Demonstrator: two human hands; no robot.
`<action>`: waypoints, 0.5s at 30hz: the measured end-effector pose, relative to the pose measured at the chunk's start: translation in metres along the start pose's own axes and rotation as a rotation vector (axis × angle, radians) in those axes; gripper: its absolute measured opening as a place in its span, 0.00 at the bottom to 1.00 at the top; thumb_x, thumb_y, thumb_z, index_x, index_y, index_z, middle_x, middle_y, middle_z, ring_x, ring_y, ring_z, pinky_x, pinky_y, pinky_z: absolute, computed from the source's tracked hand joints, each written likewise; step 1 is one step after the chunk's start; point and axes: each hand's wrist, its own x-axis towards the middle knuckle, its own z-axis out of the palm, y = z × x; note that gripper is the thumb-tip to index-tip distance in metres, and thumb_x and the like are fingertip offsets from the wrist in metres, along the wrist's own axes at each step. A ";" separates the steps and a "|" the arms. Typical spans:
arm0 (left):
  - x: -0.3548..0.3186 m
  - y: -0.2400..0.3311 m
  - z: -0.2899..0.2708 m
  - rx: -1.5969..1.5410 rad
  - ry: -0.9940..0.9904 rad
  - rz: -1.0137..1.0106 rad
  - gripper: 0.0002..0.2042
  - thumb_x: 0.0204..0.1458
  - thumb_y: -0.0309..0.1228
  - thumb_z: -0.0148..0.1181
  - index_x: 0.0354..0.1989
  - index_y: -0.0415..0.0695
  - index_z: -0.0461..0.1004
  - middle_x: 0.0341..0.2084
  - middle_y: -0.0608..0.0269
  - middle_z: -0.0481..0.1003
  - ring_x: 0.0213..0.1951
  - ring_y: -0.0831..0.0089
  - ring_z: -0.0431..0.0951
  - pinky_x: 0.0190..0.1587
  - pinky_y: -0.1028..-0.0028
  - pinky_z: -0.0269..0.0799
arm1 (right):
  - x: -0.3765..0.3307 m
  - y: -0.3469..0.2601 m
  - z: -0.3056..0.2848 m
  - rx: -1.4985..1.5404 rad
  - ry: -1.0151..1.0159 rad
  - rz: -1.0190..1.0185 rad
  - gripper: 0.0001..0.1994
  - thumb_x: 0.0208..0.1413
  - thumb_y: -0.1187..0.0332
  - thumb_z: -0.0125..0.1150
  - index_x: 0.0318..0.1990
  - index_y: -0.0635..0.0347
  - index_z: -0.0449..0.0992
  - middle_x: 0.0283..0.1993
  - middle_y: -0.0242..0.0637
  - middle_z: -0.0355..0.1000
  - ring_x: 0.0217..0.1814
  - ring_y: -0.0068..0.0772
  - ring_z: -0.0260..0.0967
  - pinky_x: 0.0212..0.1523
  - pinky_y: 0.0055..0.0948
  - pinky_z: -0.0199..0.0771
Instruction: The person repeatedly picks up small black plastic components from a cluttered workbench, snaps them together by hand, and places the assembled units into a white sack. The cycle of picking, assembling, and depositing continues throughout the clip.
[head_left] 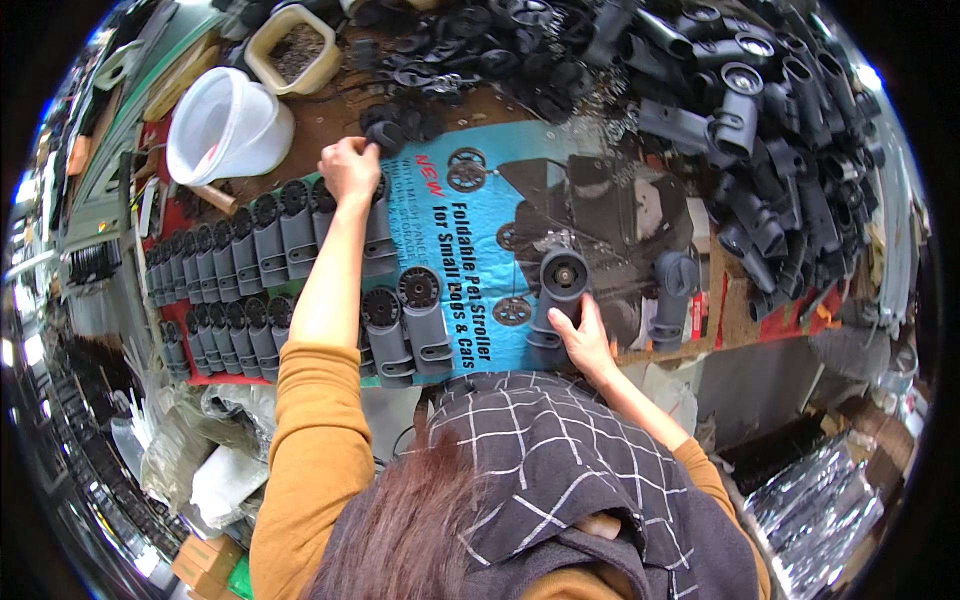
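Note:
My right hand [585,345] grips the lower part of a dark grey plastic tube joint [563,276], its thumb in front. The joint's round end faces up, with a metal centre showing. My left hand [350,170] reaches over the rows with its fingers curled. Its fingertips are beside a small pile of round black plastic caps [384,128]; what they hold, if anything, is hidden. Two rows of similar grey joints [268,240], with black toothed discs on their round ends, line the table's left side. Another grey joint [675,290] stands right of my right hand.
A blue printed cardboard sheet [470,240] covers the table's middle. At the back left are a white bucket [225,125] and a cream tub [292,52] of small parts. Loose black parts [470,60] spread across the back. Grey joints [780,190] are heaped at the right.

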 end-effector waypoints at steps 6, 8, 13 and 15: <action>-0.129 0.090 -0.048 -0.959 -0.730 -0.043 0.07 0.51 0.27 0.61 0.36 0.37 0.75 0.28 0.66 0.76 0.32 0.80 0.74 0.37 0.77 0.70 | -0.004 -0.045 -0.024 0.081 0.188 -0.259 0.14 0.53 0.63 0.64 0.40 0.64 0.71 0.36 0.39 0.67 0.37 0.32 0.66 0.41 0.31 0.67; -0.186 0.112 -0.056 -0.870 -1.016 -0.081 0.08 0.50 0.27 0.62 0.36 0.37 0.75 0.27 0.67 0.76 0.32 0.79 0.74 0.37 0.76 0.71 | -0.006 -0.052 -0.024 0.200 0.090 -0.279 0.10 0.55 0.67 0.63 0.38 0.63 0.72 0.30 0.29 0.71 0.32 0.17 0.64 0.34 0.19 0.65; -0.213 0.135 -0.043 -0.746 -0.953 -0.157 0.11 0.49 0.31 0.66 0.37 0.39 0.75 0.27 0.66 0.77 0.29 0.81 0.76 0.33 0.78 0.72 | 0.005 -0.035 -0.025 0.056 0.256 -0.083 0.10 0.53 0.66 0.65 0.33 0.65 0.74 0.26 0.31 0.73 0.28 0.16 0.66 0.31 0.21 0.68; -0.208 0.145 -0.033 -0.593 -0.751 0.035 0.14 0.47 0.32 0.67 0.39 0.39 0.74 0.23 0.62 0.77 0.26 0.76 0.76 0.30 0.75 0.71 | 0.017 -0.027 -0.026 0.105 0.285 -0.140 0.11 0.53 0.65 0.65 0.32 0.65 0.74 0.25 0.32 0.72 0.27 0.18 0.67 0.31 0.22 0.69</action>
